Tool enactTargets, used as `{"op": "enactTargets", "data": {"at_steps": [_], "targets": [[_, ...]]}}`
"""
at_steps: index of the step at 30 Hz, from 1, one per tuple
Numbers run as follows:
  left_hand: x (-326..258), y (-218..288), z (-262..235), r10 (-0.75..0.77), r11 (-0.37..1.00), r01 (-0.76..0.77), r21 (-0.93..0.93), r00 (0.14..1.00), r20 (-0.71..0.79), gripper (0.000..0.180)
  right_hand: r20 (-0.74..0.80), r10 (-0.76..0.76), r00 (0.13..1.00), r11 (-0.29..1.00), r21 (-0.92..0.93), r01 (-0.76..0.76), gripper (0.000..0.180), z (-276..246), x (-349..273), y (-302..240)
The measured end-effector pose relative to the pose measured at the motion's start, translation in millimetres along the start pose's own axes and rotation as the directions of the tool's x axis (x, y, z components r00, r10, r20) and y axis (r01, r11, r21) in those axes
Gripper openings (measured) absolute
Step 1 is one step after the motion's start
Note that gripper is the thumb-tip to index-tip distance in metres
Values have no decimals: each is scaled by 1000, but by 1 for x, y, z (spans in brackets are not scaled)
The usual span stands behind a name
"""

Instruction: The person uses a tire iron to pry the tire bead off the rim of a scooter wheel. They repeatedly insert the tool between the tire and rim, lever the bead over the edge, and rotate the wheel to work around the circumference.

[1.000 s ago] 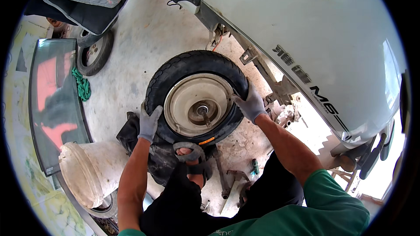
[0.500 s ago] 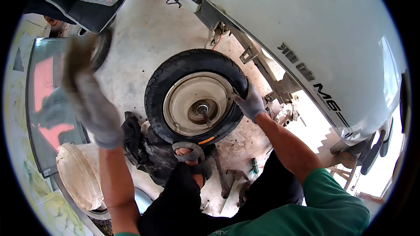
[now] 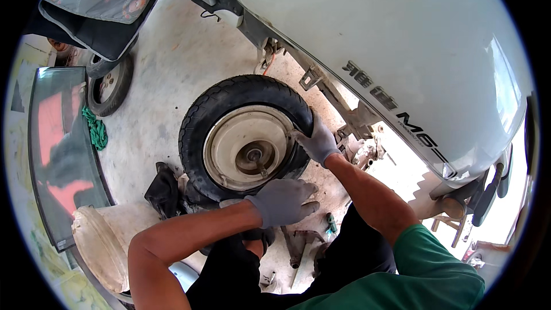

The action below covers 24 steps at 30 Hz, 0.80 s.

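A black tyre (image 3: 198, 109) on a pale, dirty wheel hub (image 3: 229, 138) lies before me, with an axle (image 3: 256, 157) sticking up from its centre. My right hand (image 3: 318, 140), in a grey work glove, grips the tyre's right side, thumb over the sidewall near the rim. My left hand (image 3: 284, 202), gloved too, is at the tyre's near edge, back upward and fingers stretched to the right and apart. Nothing shows in it; whether it touches the rubber is hard to tell. My foot is mostly hidden beneath the left forearm.
A white vehicle body panel (image 3: 367, 34) slants along the right. Another wheel (image 3: 112, 89), a green cloth (image 3: 94, 129) and a dark glass pane (image 3: 60, 155) are at left. A whitish bucket (image 3: 106, 241) and black cloth (image 3: 163, 189) sit near left; a green-handled tool (image 3: 331, 221) lies near my knees.
My left hand has swung from the far left, where it was blurred, to the tyre's near edge. The green cloth now shows. My right hand keeps its hold on the tyre.
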<state>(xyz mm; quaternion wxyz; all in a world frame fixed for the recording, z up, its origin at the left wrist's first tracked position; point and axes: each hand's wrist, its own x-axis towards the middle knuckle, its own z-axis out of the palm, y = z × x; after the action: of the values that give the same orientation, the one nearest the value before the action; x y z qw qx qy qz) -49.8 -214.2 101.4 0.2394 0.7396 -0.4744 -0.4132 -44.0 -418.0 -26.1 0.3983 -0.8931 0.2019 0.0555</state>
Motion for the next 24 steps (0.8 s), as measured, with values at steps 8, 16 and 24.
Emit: {"op": "enactTargets", "data": {"at_steps": [8, 16, 24], "targets": [[90, -31, 76, -227, 822, 250, -511, 968, 108, 42, -44, -30, 999, 999, 24, 31, 83, 7, 2, 1], [120, -39, 93, -276, 311, 336, -889, 927, 254, 29, -40, -26, 999, 999, 27, 27, 78, 7, 3, 2], [159, -47, 129, -344, 245, 375, -894, 896, 281, 28, -25, -9, 1000, 999, 35, 9, 79, 11, 3, 6]]}}
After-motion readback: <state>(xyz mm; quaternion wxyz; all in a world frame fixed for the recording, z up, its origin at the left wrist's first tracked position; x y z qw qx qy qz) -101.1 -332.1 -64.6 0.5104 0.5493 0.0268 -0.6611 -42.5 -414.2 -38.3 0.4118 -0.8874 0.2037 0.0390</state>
